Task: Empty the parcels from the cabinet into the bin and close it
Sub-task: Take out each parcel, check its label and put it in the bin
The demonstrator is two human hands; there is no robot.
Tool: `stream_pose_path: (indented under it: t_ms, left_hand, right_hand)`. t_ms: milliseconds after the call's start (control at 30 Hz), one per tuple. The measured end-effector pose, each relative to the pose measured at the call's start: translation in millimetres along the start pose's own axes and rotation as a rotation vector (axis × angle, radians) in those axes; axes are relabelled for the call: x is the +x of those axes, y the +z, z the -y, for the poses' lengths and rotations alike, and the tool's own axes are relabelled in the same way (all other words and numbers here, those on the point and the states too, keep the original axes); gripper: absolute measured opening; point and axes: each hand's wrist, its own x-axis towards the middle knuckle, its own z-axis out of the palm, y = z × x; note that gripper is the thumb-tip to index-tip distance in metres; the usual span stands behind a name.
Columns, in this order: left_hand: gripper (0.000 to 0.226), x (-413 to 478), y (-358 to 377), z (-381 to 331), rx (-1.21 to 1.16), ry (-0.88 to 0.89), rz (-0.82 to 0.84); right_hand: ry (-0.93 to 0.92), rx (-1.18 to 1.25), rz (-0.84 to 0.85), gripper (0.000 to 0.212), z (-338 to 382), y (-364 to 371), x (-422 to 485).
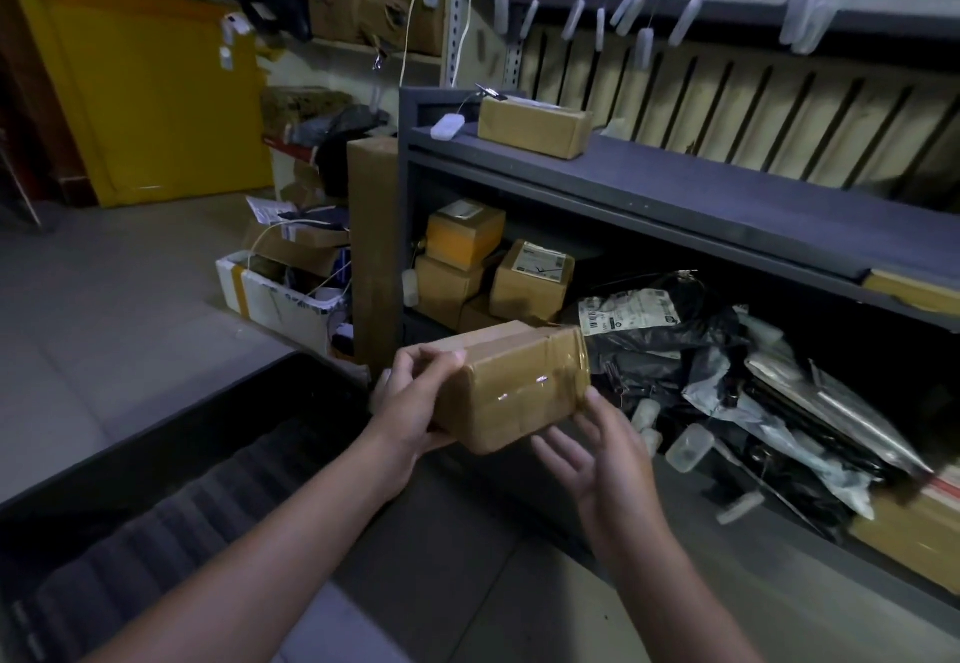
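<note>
While the left hand (pixel 410 402) grips the left end of the tape-wrapped brown cardboard parcel (pixel 519 387), the right hand (pixel 597 460) is spread loosely under its right end. It lies crosswise before the grey metal cabinet (pixel 649 195); the dark open bin (pixel 156 434) sits lower left, nearer the left hand.

A brown parcel (pixel 511 387) wrapped in glossy tape sits tilted in mid-air, its left end gripped by the left hand (pixel 410 402). At 8 o'clock from it, the dark bin (pixel 171 522) stands open. At 2 o'clock, the grey cabinet (pixel 727 195) holds stacked cardboard boxes (pixel 467 267) and black and grey mailer bags (pixel 727 376).
</note>
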Motion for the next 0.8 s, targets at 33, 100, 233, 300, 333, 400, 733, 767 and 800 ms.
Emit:
stream_pose_path:
  t_ms: [33, 100, 233, 300, 333, 400, 733, 767, 800]
  left_hand:
    - [0.032, -2.1, 1.8, 0.9, 0.029, 0.051, 0.017]
    - [0.033, -4.9, 2.1, 3.6, 0.105, 0.136, 0.082]
    - [0.052, -7.8, -2.8, 9.1, 0.336, 0.26, 0.14]
    - [0.057, -6.5, -7.3, 14.8, 0.463, 0.275, 0.124]
    - [0.054, -7.3, -9.2, 15.2, 0.5, 0.275, 0.127]
    - [0.041, -7.6, -15.1, 14.1, 0.55, 0.25, 0.161]
    - [0.045, -5.4, -38.5, -19.7, 0.24, -0.341, 0.188]
    - [0.049, -3.2, -41.5, -21.9, 0.221, -0.388, 0.214]
    - [0.058, -0.6, -45.6, -21.6, 0.217, -0.431, 0.241]
  right_hand:
    - [0.021, -0.01, 0.025, 0.046, -1.2, 1.4, -1.5]
    - [0.063, -0.014, 0.059, 0.051, -2.7, 1.6, -2.1]
    - [0.114, -0.008, 0.036, 0.06, -7.6, 1.9, 1.4]
    - [0.114, 0.009, 0.011, 0.069, -11.4, 1.2, 5.3]
    - [0.108, 0.023, 0.001, 0.071, -12.7, -0.1, 7.7]
    - [0.063, 0.027, -0.015, 0.071, -12.5, -2.3, 10.2]
    - [-0.578, -0.818, 0.175, 0.128, -24.1, -5.3, 0.8]
    - [-0.643, -0.901, 0.228, 0.123, -27.6, -6.9, 0.8]
    - [-0.718, -0.979, 0.285, 0.114, -30.7, -7.7, 0.1]
